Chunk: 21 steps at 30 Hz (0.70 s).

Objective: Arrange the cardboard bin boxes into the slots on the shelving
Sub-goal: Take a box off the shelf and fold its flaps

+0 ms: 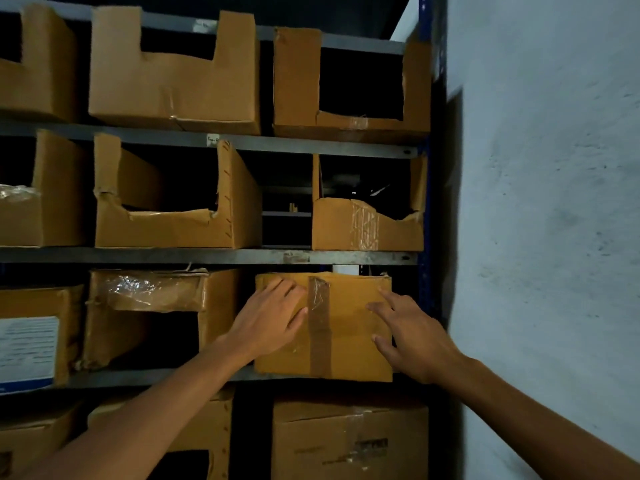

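Both palms flat on taped cardboard box (346, 327) face: left hand (268, 318) left of tape strip (318, 327), right hand (412, 336) right, fingers spread, nothing gripped.

Pretty plain: left hand (268, 318) and right hand (412, 336) both bare, forearms (156, 410) bare too, right to the frame edge.

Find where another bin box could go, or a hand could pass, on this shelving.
The widest gap is on the middle shelf, between the torn open-front bin and the tape-patched bin. A narrow strip lies between the closed box and the blue upright. The top-row bins sit packed.
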Available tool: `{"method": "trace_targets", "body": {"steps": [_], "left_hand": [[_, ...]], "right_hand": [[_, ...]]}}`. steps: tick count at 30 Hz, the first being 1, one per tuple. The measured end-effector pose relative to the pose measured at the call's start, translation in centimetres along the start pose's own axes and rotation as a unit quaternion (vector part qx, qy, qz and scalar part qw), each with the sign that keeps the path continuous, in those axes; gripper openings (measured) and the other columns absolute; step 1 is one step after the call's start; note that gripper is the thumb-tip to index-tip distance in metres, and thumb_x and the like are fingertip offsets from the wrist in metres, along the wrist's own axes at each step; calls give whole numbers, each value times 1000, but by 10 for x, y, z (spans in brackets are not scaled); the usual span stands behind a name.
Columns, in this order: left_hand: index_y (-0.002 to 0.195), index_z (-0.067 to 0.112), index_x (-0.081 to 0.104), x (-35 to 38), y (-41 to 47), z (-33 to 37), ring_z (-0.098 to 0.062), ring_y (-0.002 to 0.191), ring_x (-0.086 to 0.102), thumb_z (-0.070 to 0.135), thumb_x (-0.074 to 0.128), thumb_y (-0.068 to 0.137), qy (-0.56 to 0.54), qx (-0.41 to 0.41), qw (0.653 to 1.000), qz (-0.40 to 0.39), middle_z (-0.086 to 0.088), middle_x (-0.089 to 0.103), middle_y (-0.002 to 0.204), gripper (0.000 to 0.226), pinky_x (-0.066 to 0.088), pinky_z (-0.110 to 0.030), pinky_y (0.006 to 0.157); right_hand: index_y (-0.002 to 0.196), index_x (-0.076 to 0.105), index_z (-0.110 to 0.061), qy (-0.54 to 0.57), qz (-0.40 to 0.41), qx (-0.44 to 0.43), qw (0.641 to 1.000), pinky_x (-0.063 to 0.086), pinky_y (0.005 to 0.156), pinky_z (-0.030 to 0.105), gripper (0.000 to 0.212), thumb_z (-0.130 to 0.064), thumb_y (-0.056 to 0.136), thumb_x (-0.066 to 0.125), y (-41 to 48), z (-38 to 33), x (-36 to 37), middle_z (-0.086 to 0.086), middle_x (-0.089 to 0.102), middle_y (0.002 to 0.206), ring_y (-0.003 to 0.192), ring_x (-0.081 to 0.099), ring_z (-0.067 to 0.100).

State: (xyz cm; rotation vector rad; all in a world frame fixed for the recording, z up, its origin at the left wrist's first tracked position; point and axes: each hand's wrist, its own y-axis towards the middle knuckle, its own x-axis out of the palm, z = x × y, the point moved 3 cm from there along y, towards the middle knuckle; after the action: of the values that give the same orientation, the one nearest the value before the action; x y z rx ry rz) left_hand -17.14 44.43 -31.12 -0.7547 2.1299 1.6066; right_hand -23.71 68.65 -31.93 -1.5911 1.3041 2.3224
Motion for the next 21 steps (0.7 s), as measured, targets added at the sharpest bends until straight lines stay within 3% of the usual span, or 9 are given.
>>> {"method": "trace_targets", "body": {"steps": [3, 7, 14, 16, 18, 21], "left_hand": [[127, 18, 53, 26, 21, -12, -14, 115, 50, 41, 38, 98, 1, -12, 1000, 3, 1, 54, 125, 40, 49, -36, 96], [118, 16, 58, 59, 48, -24, -19, 106, 56, 36, 43, 97, 22, -28, 997, 76, -2, 59, 116, 33, 51, -37, 86], [117, 17, 60, 128, 83, -45, -17, 98, 57, 45, 29, 101, -24, -90, 989, 112, -1, 61, 107, 44, 49, -37, 88], [105, 19, 61, 148, 88, -44, -16, 88, 56, 48, 27, 102, -15, -123, 985, 124, 1, 60, 95, 45, 46, -35, 84], [91, 19, 63, 157, 94, -41, -16, 76, 55, 47, 27, 102, -9, -154, 977, 145, 2, 60, 81, 46, 42, -33, 74], [71, 19, 66, 161, 104, -39, -14, 57, 49, 42, 28, 102, -2, -167, 969, 180, 4, 59, 62, 53, 34, -31, 63]], "right_hand": [[149, 27, -30, -11, -3, -3, 1000, 49, 98, 37, 57, -44, 98, 47, 20, 17, 16, 1, 15, 161, 145, 18, 21], [150, 26, -29, -34, -10, -8, 999, 46, 100, 37, 59, -44, 97, 49, 61, 42, 22, -1, 12, 162, 144, 18, 20], [148, 31, -26, -51, 81, 13, 995, 36, 108, 41, 57, -50, 98, 41, 142, 66, 65, 1, 33, 155, 139, 34, 20], [142, 40, -24, -45, 91, 58, 993, 37, 104, 42, 53, -54, 98, 35, 155, 69, 90, 1, 50, 141, 127, 47, 20], [118, 58, -23, -34, 136, 102, 985, 36, 99, 42, 47, -56, 98, 32, 156, 69, 115, -2, 65, 110, 105, 58, 18], [84, 64, -24, -30, 265, 115, 957, 34, 85, 38, 42, -54, 95, 38, 149, 71, 137, -7, 63, 77, 78, 57, 16]]}}
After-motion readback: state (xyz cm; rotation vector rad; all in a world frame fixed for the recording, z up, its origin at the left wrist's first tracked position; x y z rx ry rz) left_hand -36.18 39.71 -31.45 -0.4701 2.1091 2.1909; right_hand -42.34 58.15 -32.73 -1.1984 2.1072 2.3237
